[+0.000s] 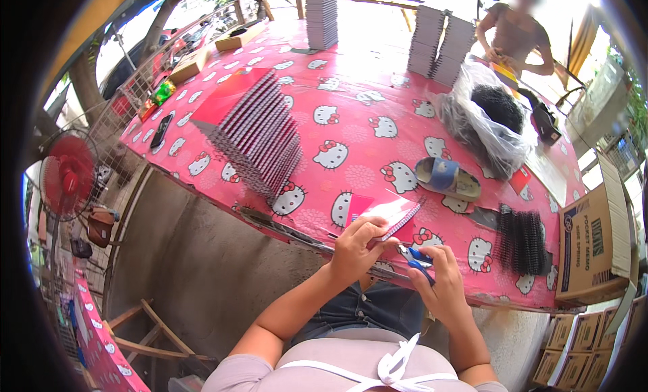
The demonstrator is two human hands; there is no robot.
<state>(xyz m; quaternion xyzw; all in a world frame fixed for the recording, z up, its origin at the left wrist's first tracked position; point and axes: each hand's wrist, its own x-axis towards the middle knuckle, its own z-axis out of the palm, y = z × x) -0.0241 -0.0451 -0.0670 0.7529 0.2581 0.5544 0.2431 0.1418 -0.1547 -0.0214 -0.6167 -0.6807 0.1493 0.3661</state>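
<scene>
A small spiral memo pad [395, 213] with a pink-red cover is at the table's near edge, gripped by my left hand [361, 249] at its near corner. My right hand [442, 277] is closed round a pair of blue-handled pliers [420, 258]. The pliers' metal jaws are close to the end of the pad's wire binding; whether they touch it I cannot tell. A pink-red cover piece [358, 206] lies partly under the pad. To the left rises a tall, leaning stack of spiral memo pads [253, 132]. Black wire spirals [520, 240] lie bundled to the right of my hands.
A blue slide sandal [447, 178] lies beyond the pliers. Behind it sits a clear plastic bag [459, 115] of black spirals. An open carton [594, 237] stands at the right edge. More pad stacks [322, 21] stand far back. Across the table is another person [516, 34].
</scene>
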